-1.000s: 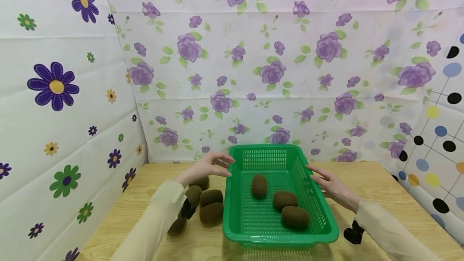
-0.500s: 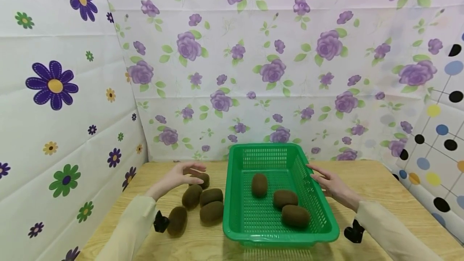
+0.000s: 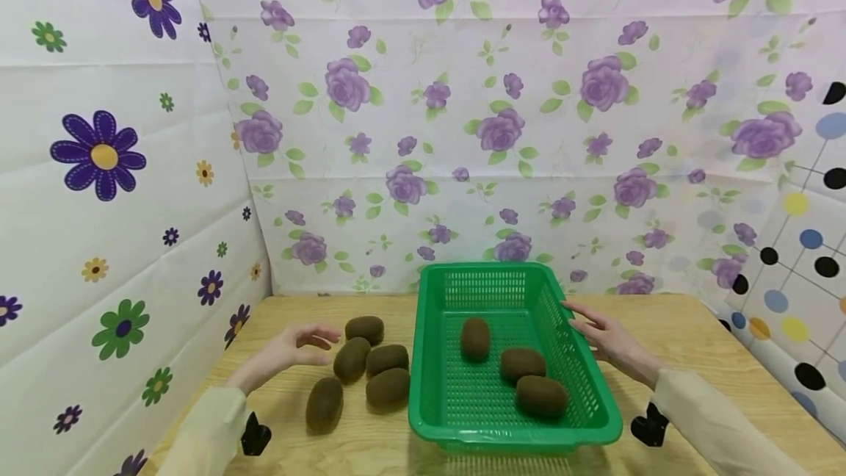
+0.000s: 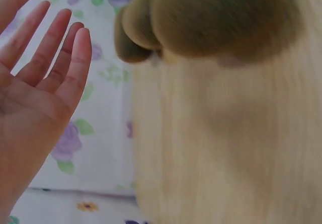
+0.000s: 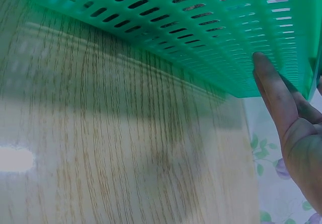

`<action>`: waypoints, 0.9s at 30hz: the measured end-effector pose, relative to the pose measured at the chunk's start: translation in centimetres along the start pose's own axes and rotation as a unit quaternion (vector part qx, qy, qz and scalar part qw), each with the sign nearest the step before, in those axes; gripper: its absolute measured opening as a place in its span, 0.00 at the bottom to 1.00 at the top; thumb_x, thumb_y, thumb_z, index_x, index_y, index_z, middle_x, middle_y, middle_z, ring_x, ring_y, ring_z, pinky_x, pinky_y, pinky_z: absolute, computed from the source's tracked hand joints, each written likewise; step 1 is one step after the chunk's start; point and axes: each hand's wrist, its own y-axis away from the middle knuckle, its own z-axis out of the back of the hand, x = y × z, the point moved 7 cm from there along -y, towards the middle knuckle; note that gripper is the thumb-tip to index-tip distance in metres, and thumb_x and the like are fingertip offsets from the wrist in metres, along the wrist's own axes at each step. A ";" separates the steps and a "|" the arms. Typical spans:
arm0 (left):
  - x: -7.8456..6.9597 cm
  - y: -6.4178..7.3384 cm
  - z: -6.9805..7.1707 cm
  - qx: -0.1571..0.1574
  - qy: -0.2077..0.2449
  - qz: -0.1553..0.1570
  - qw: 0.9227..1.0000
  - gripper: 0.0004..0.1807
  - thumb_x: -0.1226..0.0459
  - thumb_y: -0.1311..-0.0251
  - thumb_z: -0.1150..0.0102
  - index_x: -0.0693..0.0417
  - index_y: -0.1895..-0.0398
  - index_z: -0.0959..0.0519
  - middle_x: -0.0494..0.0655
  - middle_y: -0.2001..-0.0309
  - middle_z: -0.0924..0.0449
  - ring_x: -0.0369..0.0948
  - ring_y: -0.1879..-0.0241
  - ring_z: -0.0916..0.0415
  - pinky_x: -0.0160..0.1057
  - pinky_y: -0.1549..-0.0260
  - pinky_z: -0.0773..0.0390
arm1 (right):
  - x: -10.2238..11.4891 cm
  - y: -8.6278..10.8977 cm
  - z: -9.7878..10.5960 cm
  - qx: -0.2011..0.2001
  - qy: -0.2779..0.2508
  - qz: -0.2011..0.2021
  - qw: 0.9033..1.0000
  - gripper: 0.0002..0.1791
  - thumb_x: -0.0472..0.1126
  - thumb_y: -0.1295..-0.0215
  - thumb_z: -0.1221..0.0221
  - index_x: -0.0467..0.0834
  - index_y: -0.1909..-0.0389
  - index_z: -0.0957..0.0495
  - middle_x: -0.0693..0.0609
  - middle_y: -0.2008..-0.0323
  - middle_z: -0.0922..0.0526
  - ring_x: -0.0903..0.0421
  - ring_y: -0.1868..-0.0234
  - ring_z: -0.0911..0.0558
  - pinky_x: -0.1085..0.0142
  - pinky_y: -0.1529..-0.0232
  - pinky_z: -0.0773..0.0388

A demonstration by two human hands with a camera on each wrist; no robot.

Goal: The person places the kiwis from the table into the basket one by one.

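Several brown kiwis lie on the table left of the green plastic basket (image 3: 514, 437). Among them are a far kiwi (image 3: 365, 330), a middle one (image 3: 352, 360) and a near one (image 3: 324, 405). My left hand (image 3: 291, 351) hovers just left of this group, fingers extended and holding nothing; its palm shows in the left wrist view. Inside the basket are three kiwis, one (image 3: 475, 339) standing apart from a pair (image 3: 541, 396) at the right. My right hand (image 3: 613, 344) touches the basket's right rim and outer side with fairly straight fingers.
A light wooden table (image 3: 661, 322) carries everything. Behind it hangs a floral cloth (image 3: 456, 131), with patterned sheets on the left and right sides. Black wrist cameras (image 3: 255, 434) are strapped to both wrists.
My left hand has moved away from the basket's left rim, leftward past the loose kiwis, which are now uncovered. The right hand and the basket stay put.
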 end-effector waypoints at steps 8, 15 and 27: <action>2.4 2.1 -0.5 0.038 0.004 0.017 0.999 0.29 0.66 0.49 0.36 0.67 0.44 0.33 0.63 0.44 0.36 0.62 0.46 0.40 0.54 0.52 0.36 | 0.2 0.2 0.1 -0.001 0.000 0.002 1.000 0.31 0.42 0.30 0.54 0.44 0.30 0.54 0.30 0.39 0.43 0.40 0.50 0.28 0.48 0.58 0.28; 3.7 2.9 -1.5 0.074 0.024 0.034 0.996 0.33 0.67 0.49 0.36 0.65 0.40 0.37 0.67 0.41 0.42 0.61 0.46 0.41 0.53 0.52 0.35 | 0.4 0.2 0.2 -0.008 0.010 -0.001 1.000 0.31 0.42 0.30 0.54 0.45 0.30 0.52 0.32 0.41 0.44 0.46 0.52 0.26 0.49 0.58 0.28; 4.7 3.9 -3.1 0.102 0.062 0.021 0.993 0.37 0.71 0.52 0.35 0.68 0.39 0.42 0.67 0.41 0.48 0.61 0.46 0.43 0.50 0.49 0.36 | 0.1 0.2 0.0 -0.004 0.013 -0.008 1.000 0.31 0.43 0.30 0.54 0.46 0.30 0.53 0.35 0.34 0.56 0.42 0.44 0.33 0.50 0.56 0.28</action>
